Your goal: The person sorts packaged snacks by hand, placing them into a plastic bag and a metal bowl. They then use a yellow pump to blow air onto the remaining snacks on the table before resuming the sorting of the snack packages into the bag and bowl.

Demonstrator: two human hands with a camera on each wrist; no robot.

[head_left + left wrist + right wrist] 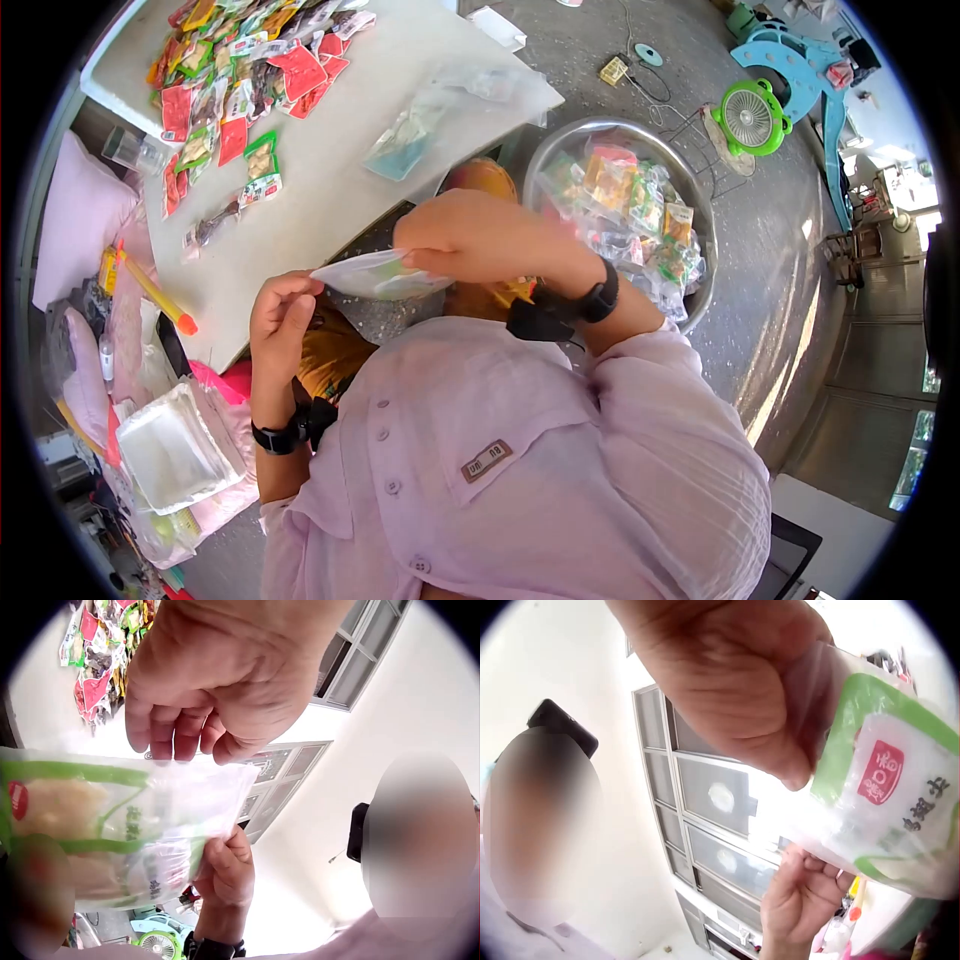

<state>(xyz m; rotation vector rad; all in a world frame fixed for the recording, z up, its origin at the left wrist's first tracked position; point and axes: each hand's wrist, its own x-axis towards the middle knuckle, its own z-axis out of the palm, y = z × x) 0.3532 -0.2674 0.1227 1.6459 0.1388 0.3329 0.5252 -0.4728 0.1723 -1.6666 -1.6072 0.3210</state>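
Observation:
A clear plastic food pouch [385, 277] with green printing and pale pieces inside is held up before the body, over the lap. My right hand [480, 238] grips one end of it, thumb on the near face, seen close in the right wrist view. At the opposite end is my left hand [278, 325], its loosely bent fingertips right at the pouch's edge and the thumb standing a little apart. The left wrist view shows the pouch's printed face [127, 817] spread wide, with the left fingers [163, 735] along its upper edge.
Many small snack packets [235, 85] lie heaped on the white table [320, 180], beside a clear plastic bag [405, 140]. To the right, a metal basin [708, 250] holds more packets. A white foam box [180, 445] and a yellow stick-like tool [155, 290] are at left.

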